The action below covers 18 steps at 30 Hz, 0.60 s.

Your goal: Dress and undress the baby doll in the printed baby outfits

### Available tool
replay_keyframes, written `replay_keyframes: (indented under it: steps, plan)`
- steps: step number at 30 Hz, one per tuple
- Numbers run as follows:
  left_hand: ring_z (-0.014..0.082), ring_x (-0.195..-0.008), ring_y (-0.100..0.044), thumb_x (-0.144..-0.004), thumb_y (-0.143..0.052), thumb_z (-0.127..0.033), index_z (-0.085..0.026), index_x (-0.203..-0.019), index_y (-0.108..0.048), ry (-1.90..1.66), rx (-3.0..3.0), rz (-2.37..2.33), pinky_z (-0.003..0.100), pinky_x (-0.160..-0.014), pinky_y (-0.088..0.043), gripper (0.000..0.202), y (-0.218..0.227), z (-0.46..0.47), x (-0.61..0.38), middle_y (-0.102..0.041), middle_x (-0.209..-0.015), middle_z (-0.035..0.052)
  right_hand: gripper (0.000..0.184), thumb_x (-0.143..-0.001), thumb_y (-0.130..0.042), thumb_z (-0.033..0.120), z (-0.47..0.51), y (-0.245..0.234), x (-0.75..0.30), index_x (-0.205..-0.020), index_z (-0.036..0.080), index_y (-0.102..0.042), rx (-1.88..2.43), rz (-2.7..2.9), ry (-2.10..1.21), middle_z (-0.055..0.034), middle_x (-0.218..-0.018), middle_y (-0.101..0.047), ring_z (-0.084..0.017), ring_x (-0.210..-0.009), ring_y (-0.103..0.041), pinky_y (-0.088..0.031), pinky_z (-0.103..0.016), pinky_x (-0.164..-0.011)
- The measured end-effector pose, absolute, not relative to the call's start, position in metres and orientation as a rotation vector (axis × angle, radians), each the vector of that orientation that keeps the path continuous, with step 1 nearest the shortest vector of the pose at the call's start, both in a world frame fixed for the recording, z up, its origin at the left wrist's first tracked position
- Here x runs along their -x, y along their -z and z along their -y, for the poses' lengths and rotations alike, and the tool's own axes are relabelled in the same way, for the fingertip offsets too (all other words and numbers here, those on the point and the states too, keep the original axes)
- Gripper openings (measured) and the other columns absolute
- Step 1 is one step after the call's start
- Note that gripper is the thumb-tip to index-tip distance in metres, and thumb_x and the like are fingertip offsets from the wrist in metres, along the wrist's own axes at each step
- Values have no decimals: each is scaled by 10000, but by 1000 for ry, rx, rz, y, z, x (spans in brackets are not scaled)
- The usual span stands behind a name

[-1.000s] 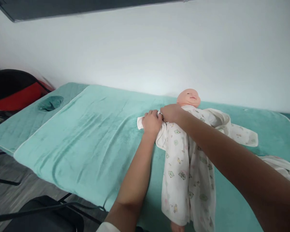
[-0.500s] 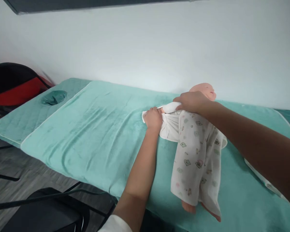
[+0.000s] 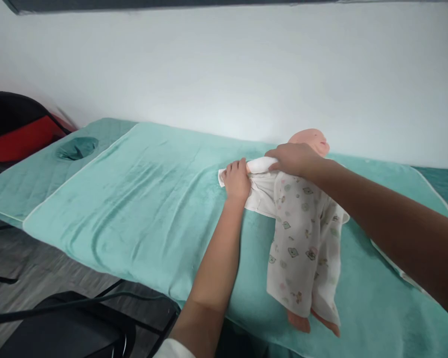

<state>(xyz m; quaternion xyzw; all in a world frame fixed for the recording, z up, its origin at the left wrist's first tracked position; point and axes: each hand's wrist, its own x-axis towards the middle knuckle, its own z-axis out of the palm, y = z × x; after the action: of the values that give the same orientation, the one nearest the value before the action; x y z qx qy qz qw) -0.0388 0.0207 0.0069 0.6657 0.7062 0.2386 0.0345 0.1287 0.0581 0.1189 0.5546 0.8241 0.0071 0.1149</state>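
Observation:
A baby doll (image 3: 310,139) lies across the bed, its head by the wall and its bare feet toward me. It has on printed trousers (image 3: 302,248) and a white top (image 3: 259,196), which spreads out at the left. My left hand (image 3: 237,180) is closed over the outer end of the white sleeve (image 3: 262,164), where a bit of the doll's arm shows. My right hand (image 3: 291,158) grips that sleeve nearer the doll's shoulder, thumb and fingers pinching the cloth. The right hand and forearm hide part of the doll's head and chest.
A green cover (image 3: 134,199) with folds lies over the massage bed, which has a face hole (image 3: 77,148) at the left end. White cloth (image 3: 399,271) lies partly under my right forearm. Chairs stand at the left, a red-and-black one (image 3: 18,132) and a black one (image 3: 67,328).
My left hand's fingers have lifted and shifted slightly on the sleeve. The doll's trouser legs have swung a little to the right. My right hand keeps its grip.

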Motion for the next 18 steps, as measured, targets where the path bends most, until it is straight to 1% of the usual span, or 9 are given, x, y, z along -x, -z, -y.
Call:
replay_keyframes:
  steps: [2,4,6,8,10,13,15,18]
  plan:
    - [275,-1355,-472,-947,-438,-190,-284,-1453,-479,-706,-2099,-2149,516,-1177,-319,516,-9,-20,34,-591,-1419,105,254,-963,-606,407,-59,-112,-119,-1170,274,-667,-1586,-2419,-15,-84,-1036,-680,-254,-905,-629,-437,-332,-734]
    - [284,-1373,-448,-951,-480,-235,-295,-1488,-434,-708,-2176,-2090,564,-1225,-227,542,-11,-20,29,-571,-1443,101,296,-965,-601,390,-62,-105,-111,-1232,270,-644,-1557,-2422,-3,-90,-1083,-674,-262,-948,-628,-441,-325,-733]
    - [286,-1362,-455,-962,-501,-292,-292,-1513,-398,-717,-2255,-2019,562,-1238,-194,560,-12,-20,25,-566,-1444,104,352,-960,-608,369,-63,-99,-106,-1295,262,-614,-1528,-2442,16,-92,-1117,-673,-269,-983,-626,-454,-327,-751]
    - [289,-1315,-489,-972,-500,-331,-268,-1498,-421,-707,-2306,-1978,533,-1222,-231,535,-11,-21,22,-588,-1406,114,377,-957,-606,335,-62,-97,-107,-1323,241,-603,-1513,-2473,40,-97,-1161,-671,-277,-1039,-619,-473,-344,-804]
    - [293,-1272,-512,-974,-496,-331,-242,-1465,-462,-674,-2318,-1990,505,-1186,-288,500,-10,-21,21,-607,-1370,121,367,-982,-558,311,-55,-99,-115,-1331,211,-608,-1573,-2517,93,-109,-1246,-656,-287,-1121,-601,-482,-375,-891]
    - [294,-1265,-513,-971,-487,-305,-245,-1436,-489,-631,-2289,-2081,474,-1152,-325,469,-8,-20,22,-610,-1363,119,395,-1018,-441,277,-37,-99,-144,-1365,190,-607,-1858,-2629,229,-103,-1382,-607,-287,-1247,-557,-451,-413,-1032]
    - [297,-1260,-518,-973,-474,-311,-247,-1426,-500,-636,-2257,-2138,465,-1144,-335,459,-7,-19,22,-613,-1353,121,414,-1018,-393,262,-21,-92,-173,-1351,190,-627,-2130,-2702,296,-88,-1395,-607,-277,-1278,-546,-430,-414,-1080]
    - [313,-1252,-524,-966,-468,-319,-224,-1431,-504,-664,-2245,-2153,482,-1141,-343,476,-6,-18,21,-617,-1338,135,418,-1008,-369,291,0,-64,-219,-1288,174,-657,-2549,-2722,299,-98,-1319,-653,-267,-1207,-592,-446,-411,-1067]
